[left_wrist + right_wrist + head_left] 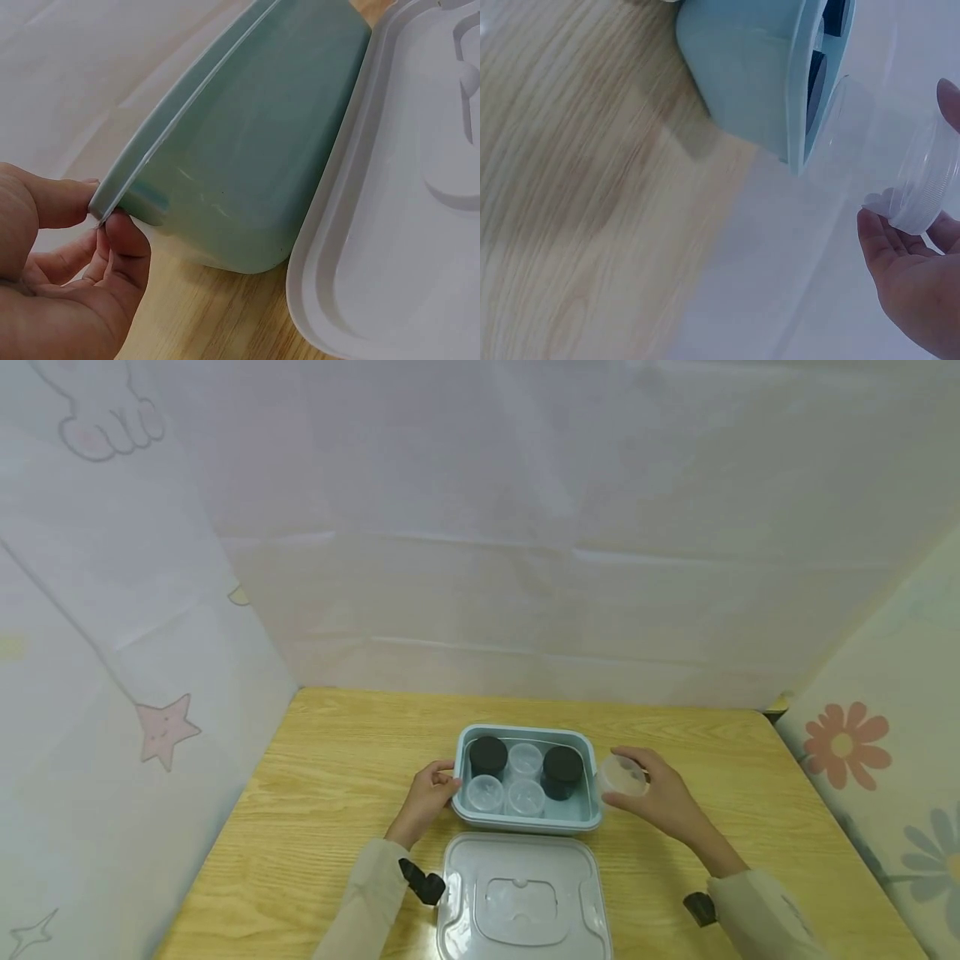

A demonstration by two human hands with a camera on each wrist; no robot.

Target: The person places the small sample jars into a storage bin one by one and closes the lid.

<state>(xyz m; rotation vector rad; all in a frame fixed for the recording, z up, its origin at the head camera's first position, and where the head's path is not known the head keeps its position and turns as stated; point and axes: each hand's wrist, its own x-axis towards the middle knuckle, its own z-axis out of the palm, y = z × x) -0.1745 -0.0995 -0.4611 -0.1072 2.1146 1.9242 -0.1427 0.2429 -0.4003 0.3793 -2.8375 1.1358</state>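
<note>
Wooden table, teal box, clear cup.

A clear lid lies flat on the wooden table, seemingly plastic.

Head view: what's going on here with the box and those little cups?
A person sits at a wooden table with an open teal box in front of them. The left hand pinches the box's left rim. The right hand holds a clear cup just right of the box, outside it. Inside are two black-lidded jars and three clear cups. The box's lid lies flat on the table, on the near side of the box.
</note>
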